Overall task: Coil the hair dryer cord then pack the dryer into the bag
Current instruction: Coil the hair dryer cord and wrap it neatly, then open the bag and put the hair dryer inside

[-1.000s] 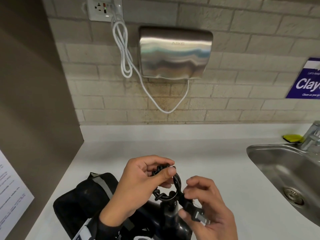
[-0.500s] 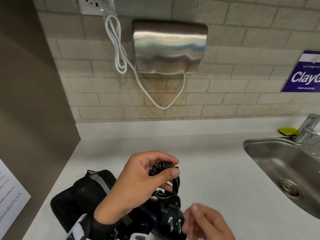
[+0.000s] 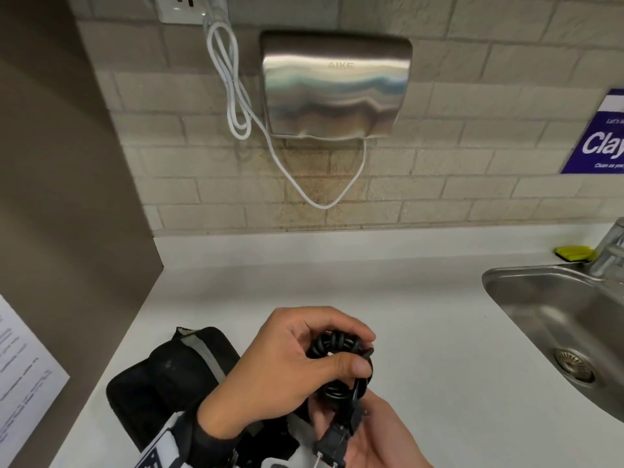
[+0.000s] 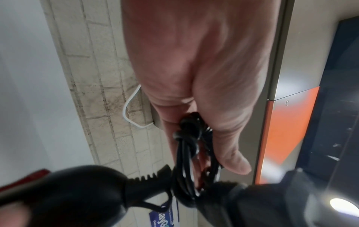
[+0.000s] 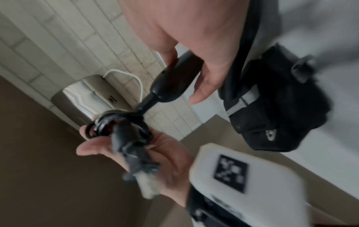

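Head view: left hand (image 3: 287, 363) pinches the coiled cord (image 3: 337, 347) above the dryer handle (image 5: 172, 79) — right hand (image 3: 378, 437), fingers loose, cups the plug (image 3: 332, 444) — bag (image 3: 169, 383) lies left of the coil on the counter (image 3: 388, 292).

Counter (image 3: 388, 298) ran along the tiled wall (image 3: 472, 170). Bag (image 3: 169, 383) lay on the counter at near left, beside the side panel (image 3: 67, 197). Sink (image 3: 553, 319) was set into the counter at right, tap (image 3: 607, 251) behind it. Wall dryer (image 3: 337, 86) hung above the counter, socket (image 3: 182, 8) up to its left. Left hand (image 3: 290, 363) held the coiled cord (image 3: 337, 349) over the counter, right of the bag. Right hand (image 3: 374, 434) sat below it, plug (image 3: 334, 444) on the palm.
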### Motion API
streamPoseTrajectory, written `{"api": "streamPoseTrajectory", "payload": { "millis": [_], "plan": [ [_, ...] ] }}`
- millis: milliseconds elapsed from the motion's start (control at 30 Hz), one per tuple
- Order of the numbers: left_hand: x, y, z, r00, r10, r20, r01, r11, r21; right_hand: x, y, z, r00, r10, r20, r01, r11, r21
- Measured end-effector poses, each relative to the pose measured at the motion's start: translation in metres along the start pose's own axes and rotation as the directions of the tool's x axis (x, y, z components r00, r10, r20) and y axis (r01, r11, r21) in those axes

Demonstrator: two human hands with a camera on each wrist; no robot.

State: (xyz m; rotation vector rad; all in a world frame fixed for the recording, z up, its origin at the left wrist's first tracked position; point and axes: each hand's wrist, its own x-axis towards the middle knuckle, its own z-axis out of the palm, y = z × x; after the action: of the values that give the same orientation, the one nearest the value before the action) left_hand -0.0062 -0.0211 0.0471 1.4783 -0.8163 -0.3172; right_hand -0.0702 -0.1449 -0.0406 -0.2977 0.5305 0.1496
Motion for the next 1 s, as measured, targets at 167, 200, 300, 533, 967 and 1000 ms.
{"api": "streamPoseTrajectory", "payload": {
  "millis": [167,200,300,533,967,1000],
  "plan": [
    [-0.016,-0.006,-0.02,0.995,-0.005,0.103,0.0,0.999,0.052,0.007,-0.018,-0.001,1.0,-0.004,0.001,0.004,0.994,-0.107],
    [-0.019,-0.007,-0.024,0.992,-0.017,0.125,0.009,0.998,0.063,0.009,-0.022,-0.002,0.999,-0.04,0.0,0.04,0.99,-0.136],
    [-0.028,-0.011,-0.037,0.977,-0.081,0.198,0.059,0.992,0.112,0.008,-0.04,-0.006,0.984,-0.179,0.02,0.179,0.959,-0.219],
    [-0.041,-0.035,-0.037,0.943,-0.24,0.233,0.158,0.934,0.321,0.0,-0.069,-0.01,0.924,-0.367,0.111,0.382,0.858,-0.343],
    [-0.069,-0.092,-0.145,0.773,-0.634,0.039,0.142,0.231,0.962,-0.015,-0.068,-0.03,0.697,-0.689,0.199,0.669,0.524,-0.527],
    [-0.069,-0.096,-0.147,0.776,-0.629,0.049,0.127,0.232,0.964,-0.017,-0.067,-0.03,0.683,-0.702,0.203,0.68,0.509,-0.528]
  ]
}}
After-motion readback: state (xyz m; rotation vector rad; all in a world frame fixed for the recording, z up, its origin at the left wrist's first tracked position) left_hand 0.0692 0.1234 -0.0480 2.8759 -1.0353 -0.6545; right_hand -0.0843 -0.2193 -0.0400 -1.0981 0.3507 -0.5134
